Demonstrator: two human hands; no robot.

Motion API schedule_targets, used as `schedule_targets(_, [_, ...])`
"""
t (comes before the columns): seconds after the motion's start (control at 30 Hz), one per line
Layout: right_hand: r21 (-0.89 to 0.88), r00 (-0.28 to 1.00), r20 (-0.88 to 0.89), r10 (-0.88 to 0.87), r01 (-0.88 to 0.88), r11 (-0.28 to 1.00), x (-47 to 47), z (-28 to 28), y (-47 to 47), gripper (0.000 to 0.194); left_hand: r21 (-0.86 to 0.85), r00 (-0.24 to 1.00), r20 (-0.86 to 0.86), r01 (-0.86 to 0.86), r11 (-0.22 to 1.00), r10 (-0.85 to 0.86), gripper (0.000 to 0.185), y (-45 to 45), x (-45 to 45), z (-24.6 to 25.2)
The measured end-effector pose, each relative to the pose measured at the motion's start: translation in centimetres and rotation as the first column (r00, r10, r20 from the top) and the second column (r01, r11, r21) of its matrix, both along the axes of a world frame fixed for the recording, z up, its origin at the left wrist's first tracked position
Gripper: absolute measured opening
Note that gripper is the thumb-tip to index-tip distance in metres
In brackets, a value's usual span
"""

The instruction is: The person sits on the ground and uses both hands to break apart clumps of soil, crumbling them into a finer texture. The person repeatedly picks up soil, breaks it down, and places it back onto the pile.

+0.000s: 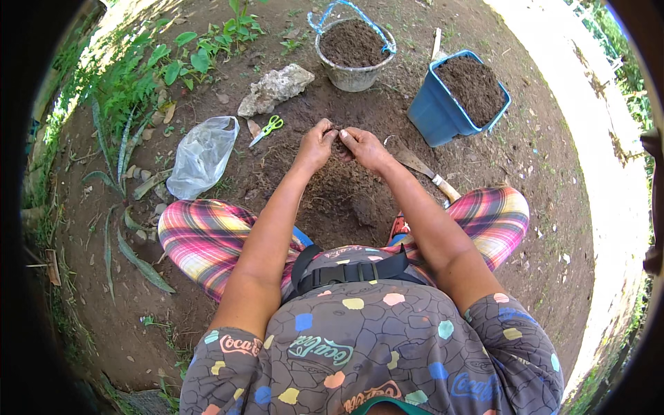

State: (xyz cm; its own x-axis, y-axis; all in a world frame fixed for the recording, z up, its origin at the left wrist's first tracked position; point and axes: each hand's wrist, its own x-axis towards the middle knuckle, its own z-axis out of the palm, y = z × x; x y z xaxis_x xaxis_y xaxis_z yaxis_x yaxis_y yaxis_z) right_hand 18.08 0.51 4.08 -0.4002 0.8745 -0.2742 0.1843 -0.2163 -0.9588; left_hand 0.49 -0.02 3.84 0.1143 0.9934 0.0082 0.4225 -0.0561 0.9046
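My left hand [315, 146] and my right hand [364, 149] meet in front of me, thumbs close together. Their fingertips pinch what looks like a small dark clump of soil [337, 128], mostly covered by the fingers. Below them, between my bent legs, lies a heap of loose brown soil [332, 189] with fine fibrous bits. Green-handled scissors [267, 129] rest on the ground left of my left hand. To the right of my right hand lies a broad-bladed knife [417, 165] with a pale wrapped handle, close to my knee.
A clear plastic bag [201, 158] lies at left, below a pale rough rock [275, 91]. Beyond my hands stand a round bucket [354, 80] with a blue rope handle and a blue square bucket [434, 116], both full of dark soil. Leafy plants [199, 59] grow at upper left.
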Motion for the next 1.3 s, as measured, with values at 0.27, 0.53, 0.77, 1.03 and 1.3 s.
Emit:
schedule_targets(0.27, [0.171, 0.912, 0.409, 0.026, -0.104, 0.98, -0.1, 0.5, 0.1, 0.044, 0.023, 0.963, -0.259, -0.067, 0.998, 0.07, 0.019, -0.6, 0.2, 0.0])
schedule_targets(0.53, [0.231, 0.918, 0.397, 0.007, -0.108, 0.967, 0.1, 0.8, -1.2, 0.043, -0.512, 0.903, 0.369, 0.001, 0.859, 0.219, 0.013, -0.2, -0.1, -1.0])
schedule_targets(0.77, [0.484, 0.93, 0.367, 0.019, -0.208, 0.85, 0.4, -0.1, -0.9, 0.063, -0.561, 0.83, 0.488, 0.062, 0.825, 0.27, 0.011, -0.5, 0.1, -1.2])
schedule_targets(1.03, [0.537, 0.83, 0.552, -0.078, -0.283, 0.795, -0.4, -0.4, -2.5, 0.049, -0.487, 0.923, 0.332, -0.011, 0.873, 0.196, 0.018, -1.3, 1.5, -1.1])
schedule_targets(1.3, [0.647, 0.845, 0.516, -0.143, -0.275, 0.711, 0.2, 1.2, -2.6, 0.016, -0.691, 0.845, 0.446, 0.116, 0.713, 0.294, 0.017, -1.5, 1.3, -0.1])
